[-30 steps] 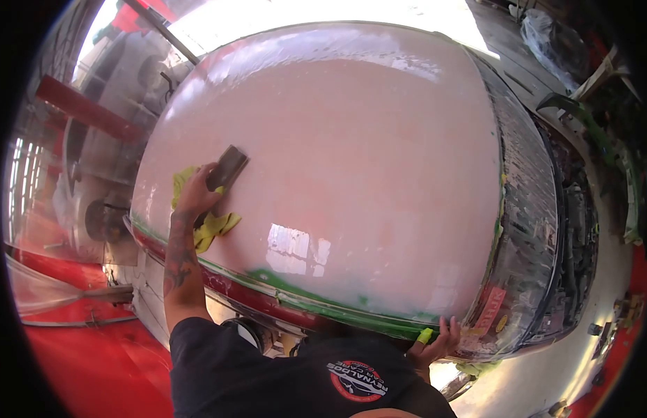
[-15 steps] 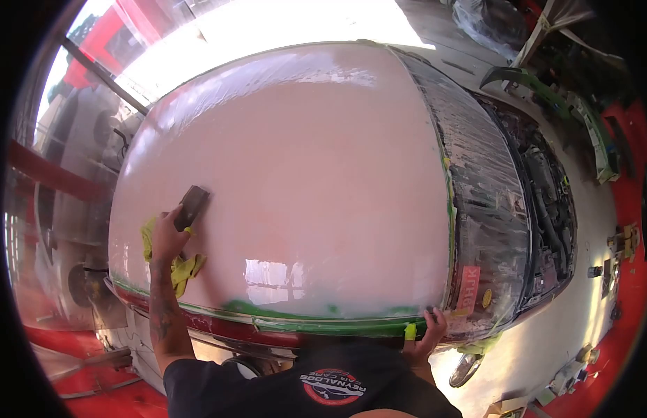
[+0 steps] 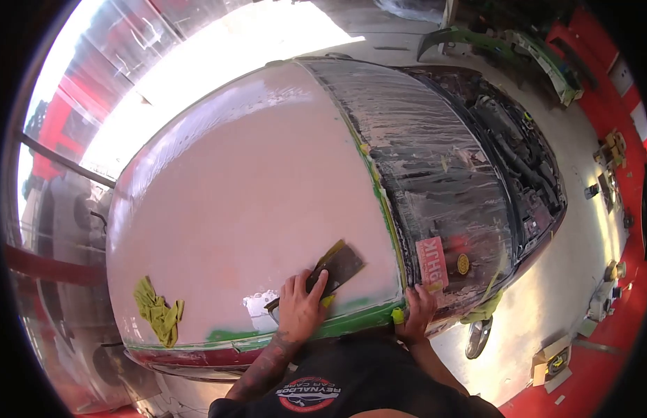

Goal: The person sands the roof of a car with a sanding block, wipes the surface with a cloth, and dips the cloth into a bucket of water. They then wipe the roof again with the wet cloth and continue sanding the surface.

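Note:
A dark sanding block (image 3: 339, 267), with a sheet of sandpaper showing at its edges, lies on the wet pinkish car roof (image 3: 240, 181). My left hand (image 3: 300, 306) is closed around the block's near end and presses it to the roof near the green lower edge. At the roof's front corner, beside the windshield, my right hand (image 3: 419, 311) rests with its fingers stretched over the edge, holding nothing. A yellow-green band shows at its thumb. Left of my hands, a crumpled yellow-green cloth (image 3: 158, 311) lies on the roof.
The windshield (image 3: 435, 153) is streaked with residue and bears a red sticker (image 3: 431, 260). Beyond it is the exposed engine bay (image 3: 522, 160). A side mirror (image 3: 479, 338) sticks out at the near side. A green bumper (image 3: 487, 45) lies on the floor, and an open box (image 3: 552, 362) stands at right.
My left hand has carried the sanding block rightward along the roof, toward the near front corner, away from the cloth. My right hand stays at the roof edge. The view has shifted.

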`<move>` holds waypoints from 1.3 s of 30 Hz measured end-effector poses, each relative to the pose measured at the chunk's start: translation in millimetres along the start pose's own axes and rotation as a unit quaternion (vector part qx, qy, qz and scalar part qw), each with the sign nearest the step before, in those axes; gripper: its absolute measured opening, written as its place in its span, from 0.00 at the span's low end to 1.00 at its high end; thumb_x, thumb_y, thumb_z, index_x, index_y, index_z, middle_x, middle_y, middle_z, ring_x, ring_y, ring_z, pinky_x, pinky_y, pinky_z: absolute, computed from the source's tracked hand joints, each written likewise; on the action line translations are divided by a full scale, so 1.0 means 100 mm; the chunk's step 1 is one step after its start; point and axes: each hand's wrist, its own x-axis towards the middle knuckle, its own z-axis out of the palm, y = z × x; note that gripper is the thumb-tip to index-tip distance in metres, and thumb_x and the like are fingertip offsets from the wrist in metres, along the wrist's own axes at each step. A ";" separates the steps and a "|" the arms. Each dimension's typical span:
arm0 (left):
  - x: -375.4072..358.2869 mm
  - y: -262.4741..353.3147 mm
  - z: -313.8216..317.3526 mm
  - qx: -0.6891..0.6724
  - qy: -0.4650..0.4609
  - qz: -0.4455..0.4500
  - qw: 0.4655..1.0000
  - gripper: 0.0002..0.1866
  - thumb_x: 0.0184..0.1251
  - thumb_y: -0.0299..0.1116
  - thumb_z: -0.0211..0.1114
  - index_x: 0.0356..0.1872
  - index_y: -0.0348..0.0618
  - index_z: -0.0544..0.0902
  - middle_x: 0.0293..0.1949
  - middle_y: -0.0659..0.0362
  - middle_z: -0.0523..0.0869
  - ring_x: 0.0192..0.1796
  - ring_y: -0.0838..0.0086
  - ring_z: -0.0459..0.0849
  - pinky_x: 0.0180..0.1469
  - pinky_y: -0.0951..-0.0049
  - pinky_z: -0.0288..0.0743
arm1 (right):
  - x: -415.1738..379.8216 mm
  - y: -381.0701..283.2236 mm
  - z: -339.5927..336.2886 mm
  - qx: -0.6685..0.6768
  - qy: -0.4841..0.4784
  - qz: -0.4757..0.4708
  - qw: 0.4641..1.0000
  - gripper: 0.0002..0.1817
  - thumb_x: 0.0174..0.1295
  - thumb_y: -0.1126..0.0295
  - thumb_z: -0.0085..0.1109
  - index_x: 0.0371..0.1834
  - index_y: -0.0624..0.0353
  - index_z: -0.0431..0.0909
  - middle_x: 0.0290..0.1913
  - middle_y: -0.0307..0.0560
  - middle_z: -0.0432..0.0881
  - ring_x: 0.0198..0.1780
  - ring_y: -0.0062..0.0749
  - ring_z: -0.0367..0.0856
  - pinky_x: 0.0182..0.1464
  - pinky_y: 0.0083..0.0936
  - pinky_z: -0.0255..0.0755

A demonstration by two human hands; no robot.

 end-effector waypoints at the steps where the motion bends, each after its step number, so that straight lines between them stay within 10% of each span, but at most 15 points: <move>1: 0.00 0.03 0.02 0.005 -0.002 -0.002 1.000 0.43 0.45 0.26 0.72 0.72 0.50 0.77 0.63 0.48 0.76 0.61 0.49 0.76 0.62 0.47 0.72 | 0.02 -0.02 -0.02 0.010 0.011 0.004 1.000 0.33 0.66 0.46 0.62 0.65 0.60 0.78 0.66 0.61 0.75 0.66 0.59 0.73 0.70 0.57 0.60; 4: 0.05 0.04 0.03 0.016 -0.002 -0.011 1.000 0.43 0.46 0.28 0.73 0.72 0.51 0.77 0.65 0.49 0.76 0.62 0.49 0.75 0.63 0.47 0.71 | 0.26 -0.17 -0.06 0.047 0.015 0.025 0.998 0.31 0.60 0.54 0.69 0.63 0.59 0.79 0.66 0.60 0.74 0.66 0.59 0.73 0.69 0.55 0.62; 12: -0.28 -0.01 -0.33 0.064 -0.015 -0.093 0.993 0.41 0.52 0.39 0.79 0.72 0.56 0.78 0.68 0.45 0.72 0.66 0.47 0.72 0.69 0.45 0.63 | 1.91 -0.99 0.42 0.072 -0.246 -0.428 0.867 0.40 0.49 0.59 0.75 0.71 0.39 0.76 0.71 0.50 0.73 0.75 0.48 0.69 0.76 0.61 0.57; 26: -0.59 -0.04 -0.06 0.009 0.005 -0.077 0.997 0.38 0.54 0.35 0.75 0.71 0.57 0.79 0.65 0.50 0.75 0.65 0.54 0.74 0.67 0.47 0.61 | 1.91 -0.59 0.26 0.078 -0.284 -0.464 0.835 0.30 0.55 0.66 0.67 0.65 0.29 0.84 0.66 0.42 0.77 0.67 0.39 0.74 0.74 0.54 0.64; 32: 0.31 -1.20 -0.30 0.095 0.092 -0.168 0.977 0.40 0.48 0.33 0.75 0.71 0.56 0.80 0.62 0.54 0.79 0.63 0.57 0.77 0.68 0.49 0.62 | 3.43 -1.45 1.60 0.061 -0.313 -0.525 0.789 0.35 0.55 0.74 0.64 0.67 0.22 0.82 0.70 0.35 0.77 0.71 0.34 0.73 0.75 0.67 0.56; 39: 1.14 -3.19 -0.77 0.180 0.139 -0.219 0.949 0.30 0.64 0.35 0.70 0.70 0.57 0.82 0.61 0.52 0.85 0.63 0.58 0.81 0.69 0.52 0.66 | 4.56 -2.87 3.21 0.079 -0.369 -0.449 0.810 0.32 0.70 0.73 0.53 0.71 0.17 0.79 0.79 0.33 0.70 0.81 0.36 0.63 0.80 0.64 0.54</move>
